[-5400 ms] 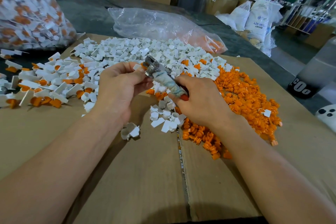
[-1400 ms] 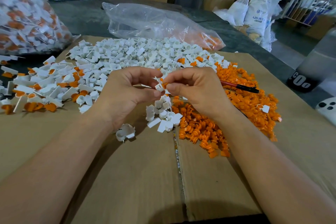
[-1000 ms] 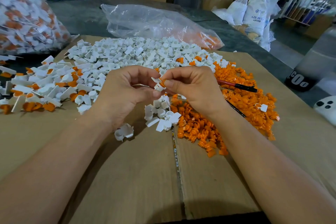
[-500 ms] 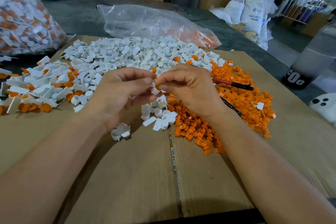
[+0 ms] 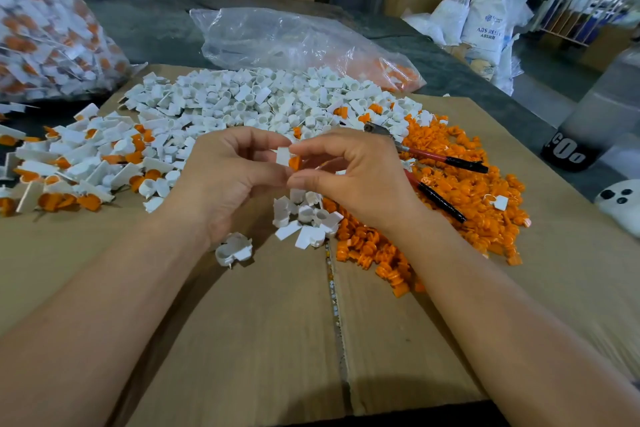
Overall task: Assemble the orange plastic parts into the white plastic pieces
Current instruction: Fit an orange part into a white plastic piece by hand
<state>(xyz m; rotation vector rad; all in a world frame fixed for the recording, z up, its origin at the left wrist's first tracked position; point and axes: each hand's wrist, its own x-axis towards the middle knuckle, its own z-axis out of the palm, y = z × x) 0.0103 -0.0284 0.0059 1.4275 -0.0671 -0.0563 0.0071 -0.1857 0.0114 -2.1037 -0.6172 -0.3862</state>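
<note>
My left hand point(image 5: 228, 177) pinches a small white plastic piece point(image 5: 283, 156) between thumb and fingertips above the cardboard. My right hand point(image 5: 353, 177) pinches an orange plastic part point(image 5: 295, 162) and holds it against the white piece. A heap of loose white pieces point(image 5: 263, 100) lies behind my hands. A heap of orange parts point(image 5: 464, 191) spreads to the right. Finished white-and-orange pieces point(image 5: 69, 166) lie at the left.
Pliers with red and black handles point(image 5: 440, 159) lie on the orange heap by my right hand. A clear plastic bag point(image 5: 284, 38) sits behind the piles, and a full bag of finished pieces point(image 5: 41, 28) at far left. The flat cardboard point(image 5: 263, 340) covers the table.
The tool I held 5.4 s ago now lies on the orange heap. Since then both hands have held the white piece and orange part together, shifting only slightly.
</note>
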